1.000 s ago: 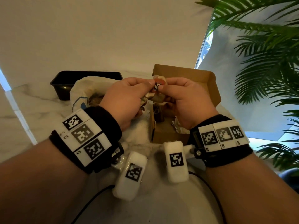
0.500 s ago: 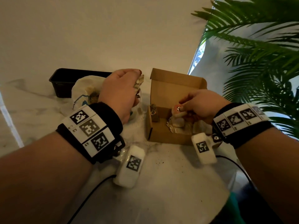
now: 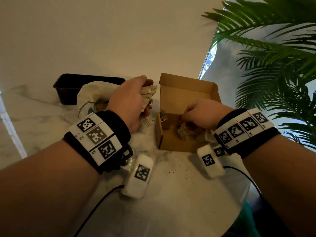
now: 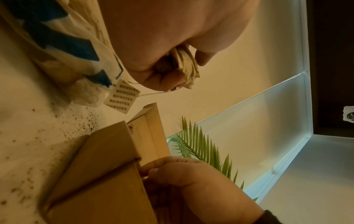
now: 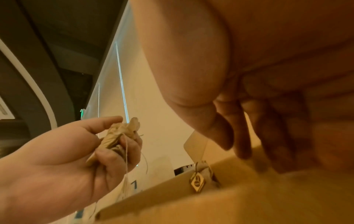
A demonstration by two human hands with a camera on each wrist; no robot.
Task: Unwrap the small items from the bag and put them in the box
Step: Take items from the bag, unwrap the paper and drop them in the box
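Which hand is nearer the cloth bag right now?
Left. The left hand, gripping crumpled wrapping paper, hovers right beside the cloth bag. The right hand is down in the cardboard box, farther off.

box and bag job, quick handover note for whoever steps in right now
Left hand: grips crumpled wrapping paper with twine and a tag, between bag and box.
Right hand: down inside the cardboard box; whether it holds anything cannot be told.
Cloth bag: open on the table, in front of the black tray.
Done: a few items lie in the box.
Left: discard the wrapper, unwrap whatever remains in the bag.
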